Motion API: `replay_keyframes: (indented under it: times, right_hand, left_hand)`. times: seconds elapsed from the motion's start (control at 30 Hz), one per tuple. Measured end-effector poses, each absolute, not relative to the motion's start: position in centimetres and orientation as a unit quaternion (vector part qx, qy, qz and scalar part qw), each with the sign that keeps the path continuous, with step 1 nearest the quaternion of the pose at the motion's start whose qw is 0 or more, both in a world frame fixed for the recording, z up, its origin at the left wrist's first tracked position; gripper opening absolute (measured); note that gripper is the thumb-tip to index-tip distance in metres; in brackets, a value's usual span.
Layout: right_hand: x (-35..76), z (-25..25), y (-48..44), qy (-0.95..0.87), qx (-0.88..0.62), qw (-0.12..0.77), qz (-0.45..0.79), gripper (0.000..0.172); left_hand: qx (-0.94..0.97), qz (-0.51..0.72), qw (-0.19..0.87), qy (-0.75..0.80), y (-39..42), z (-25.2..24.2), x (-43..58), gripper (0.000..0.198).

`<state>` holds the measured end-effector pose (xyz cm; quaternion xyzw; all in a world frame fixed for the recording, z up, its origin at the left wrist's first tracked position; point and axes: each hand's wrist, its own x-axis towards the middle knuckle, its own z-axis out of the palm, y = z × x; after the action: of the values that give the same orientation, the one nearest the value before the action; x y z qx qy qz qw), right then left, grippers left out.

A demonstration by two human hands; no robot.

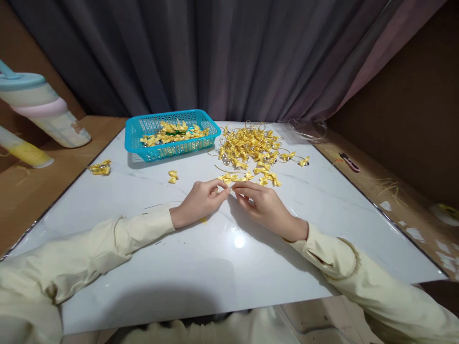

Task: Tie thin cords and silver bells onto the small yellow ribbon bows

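Note:
My left hand point(204, 200) and my right hand point(263, 205) meet over the middle of the white tabletop, fingertips almost touching. Each is closed in a pinch. A tiny yellowish bit shows between the fingertips, too small to name. Just beyond them lie a few yellow ribbon bows point(229, 177), and behind those spreads a heap of yellow bows point(251, 143) with thin cord loops and small silvery round pieces. One loose bow point(173, 177) lies apart, beyond my left hand.
A blue plastic basket point(172, 152) holding more bows stands at the back left. Farther left are a folded yellow ribbon piece point(100, 167) and a lidded tumbler point(46, 107). Small pink-handled snips point(349, 162) and tape point(444, 213) lie on cardboard at right. A curtain point(229, 57) hangs behind.

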<state>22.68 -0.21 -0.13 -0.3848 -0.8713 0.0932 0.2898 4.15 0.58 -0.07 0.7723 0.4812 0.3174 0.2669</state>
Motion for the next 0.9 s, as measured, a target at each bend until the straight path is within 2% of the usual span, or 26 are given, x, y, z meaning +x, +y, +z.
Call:
replay_keyframes:
  times: [0.3, 0.9]
  right_hand:
    - [22.3, 0.2, -0.4, -0.869, -0.388, 0.284, 0.119, 0.023]
    - [22.0, 0.0, -0.5, -0.863, -0.396, 0.273, 0.156, 0.023]
  left_hand:
    - [0.873, 0.277, -0.070, 0.395, 0.3, -1.8, 4.0, 0.034]
    - [0.897, 0.230, -0.205, 0.316, 0.2, -1.5, 4.2, 0.025]
